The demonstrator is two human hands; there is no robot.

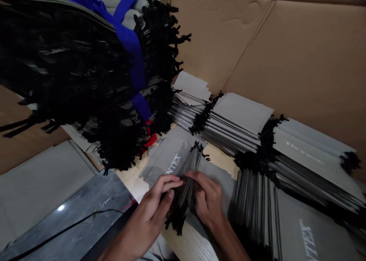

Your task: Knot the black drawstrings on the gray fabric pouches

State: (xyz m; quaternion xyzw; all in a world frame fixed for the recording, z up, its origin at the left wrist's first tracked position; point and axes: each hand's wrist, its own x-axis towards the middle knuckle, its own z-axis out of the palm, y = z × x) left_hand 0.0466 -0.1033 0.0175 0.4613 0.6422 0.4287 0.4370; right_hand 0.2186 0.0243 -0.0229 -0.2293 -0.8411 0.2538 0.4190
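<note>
A small bundle of grey drawstring pouches point(192, 173) stands on edge between my hands, with knotted black cord ends at its far and near ends. On its left side is my left hand point(156, 200), fingers bent and thumb tucked below, gripping the near-left part. My right hand point(208, 196) closes on the right side, its index finger on the upper edge. Under and behind the bundle lies a flat grey pouch point(160, 158) with white INTEX lettering. How the fingertips grip between the pouches is partly hidden.
A big pile of black-corded pouches point(85, 70), tied with a blue strap point(133, 47), looms at upper left. Stacked grey pouches point(240, 112) line the right side, with an upright row point(254, 207) nearer. Cardboard point(286, 44) walls the back. A black cable point(65, 226) runs lower left.
</note>
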